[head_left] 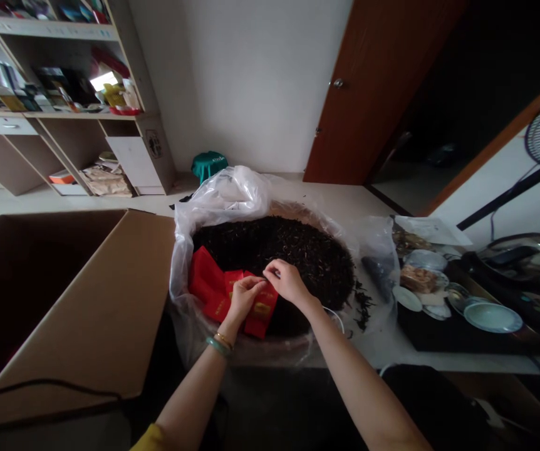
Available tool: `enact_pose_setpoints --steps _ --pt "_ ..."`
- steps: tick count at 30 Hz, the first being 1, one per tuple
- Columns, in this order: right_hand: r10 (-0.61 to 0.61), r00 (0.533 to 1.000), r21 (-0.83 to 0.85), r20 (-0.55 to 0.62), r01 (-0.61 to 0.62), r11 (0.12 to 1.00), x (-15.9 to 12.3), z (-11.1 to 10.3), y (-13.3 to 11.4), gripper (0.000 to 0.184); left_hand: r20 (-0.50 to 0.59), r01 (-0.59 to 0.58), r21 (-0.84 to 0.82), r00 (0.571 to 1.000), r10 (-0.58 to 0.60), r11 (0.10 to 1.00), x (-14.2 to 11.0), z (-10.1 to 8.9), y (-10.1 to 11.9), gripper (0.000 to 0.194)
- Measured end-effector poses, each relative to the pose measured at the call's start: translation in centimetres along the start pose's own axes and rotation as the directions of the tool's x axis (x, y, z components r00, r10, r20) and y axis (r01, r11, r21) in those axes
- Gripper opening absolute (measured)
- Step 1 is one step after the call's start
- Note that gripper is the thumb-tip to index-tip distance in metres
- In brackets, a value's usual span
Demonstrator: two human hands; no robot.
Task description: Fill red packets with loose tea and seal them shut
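A wide heap of dark, dried loose tea [307, 250] lies in a basin-like container lined with a clear plastic bag [183, 263]. Over its near left part rest several red packets [207, 275] with gold print. My left hand [244, 297], with a green bangle and a gold bracelet at the wrist, is closed in a pinch above the packets. My right hand [286, 283] pinches from the other side, its fingertips almost meeting the left ones. Between them shows a thin dark tea stem [265, 279], only partly visible.
To the left stands an open cardboard box [96, 307]. On the right, a black tea tray [443, 335] holds a pale bowl [493, 315], lids and cups. Spilled tea [363, 307] lies beside the container. Behind are a shelf unit [133, 150], a green-covered bin [208, 164] and a door [368, 94].
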State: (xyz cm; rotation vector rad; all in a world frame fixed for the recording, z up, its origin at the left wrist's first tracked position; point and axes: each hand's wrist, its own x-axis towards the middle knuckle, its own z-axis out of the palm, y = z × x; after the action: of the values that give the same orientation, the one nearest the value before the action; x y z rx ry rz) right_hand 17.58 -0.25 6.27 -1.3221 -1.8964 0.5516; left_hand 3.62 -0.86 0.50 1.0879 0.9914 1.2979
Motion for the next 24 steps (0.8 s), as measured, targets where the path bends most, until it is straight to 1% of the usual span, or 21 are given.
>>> enact_pose_setpoints --steps 1,3,5,7,9,12,14,16,17,18,21,23,24 --pt "0.037 0.999 0.051 -0.006 -0.036 0.998 -0.1 -0.2 0.1 0.005 -0.028 -0.005 -0.020 1.000 0.004 1.000 0.0 0.0 0.1 0.027" --pt "0.074 0.995 0.137 0.067 -0.082 0.987 -0.4 -0.6 0.3 0.008 -0.091 -0.020 -0.068 0.996 0.013 0.997 0.0 0.1 0.2 0.027" --pt "0.074 0.985 0.173 0.158 -0.101 0.980 -0.9 -0.8 0.4 0.010 -0.137 -0.038 -0.090 0.990 0.025 0.995 0.0 0.1 0.3 0.027" --pt "0.082 0.981 0.177 0.177 -0.114 0.978 -1.3 -0.7 0.5 0.008 -0.146 -0.047 -0.077 0.989 0.036 0.996 -0.1 0.1 0.4 0.026" --pt "0.107 0.982 0.178 0.157 -0.135 0.975 -1.5 -0.5 0.7 0.006 -0.132 -0.039 -0.070 0.991 0.030 0.997 -0.2 0.1 0.5 0.028" --pt "0.143 0.981 0.175 0.132 -0.165 0.971 -1.5 -0.2 1.1 0.003 -0.108 -0.007 -0.080 0.994 -0.002 0.997 -0.4 0.2 0.8 0.041" --pt "0.164 0.984 0.168 0.075 -0.175 0.970 -1.3 -0.3 1.3 0.004 -0.074 0.011 -0.068 0.997 -0.016 0.998 -0.5 0.3 1.0 0.046" --pt "0.167 0.986 0.159 0.017 -0.168 0.973 -1.2 -0.6 1.4 0.005 -0.024 0.023 -0.045 0.999 -0.024 0.999 -0.6 0.5 1.1 0.041" --pt "0.157 0.988 0.152 0.009 -0.157 0.976 -1.2 -0.8 1.4 0.006 -0.003 0.028 -0.037 1.000 -0.028 0.999 -0.6 0.5 1.1 0.038" --pt "0.136 0.990 0.138 0.022 -0.138 0.981 -1.2 -1.0 1.4 0.007 0.011 0.032 -0.033 0.999 -0.032 0.999 -0.6 0.6 1.1 0.036" --pt "0.061 0.990 0.058 0.124 -0.069 0.996 -1.3 -1.4 1.2 0.010 0.016 0.025 -0.043 1.000 -0.025 0.999 -0.5 0.5 1.0 0.036" --pt "0.048 0.982 -0.033 0.180 -0.043 0.999 -1.4 -1.5 0.9 0.013 0.016 0.018 -0.036 1.000 -0.017 0.999 -0.4 0.4 0.9 0.037" --pt "0.051 0.979 -0.081 0.200 -0.035 0.996 -1.3 -1.5 0.8 0.011 0.018 0.017 -0.027 1.000 -0.017 0.999 -0.4 0.3 0.8 0.037"
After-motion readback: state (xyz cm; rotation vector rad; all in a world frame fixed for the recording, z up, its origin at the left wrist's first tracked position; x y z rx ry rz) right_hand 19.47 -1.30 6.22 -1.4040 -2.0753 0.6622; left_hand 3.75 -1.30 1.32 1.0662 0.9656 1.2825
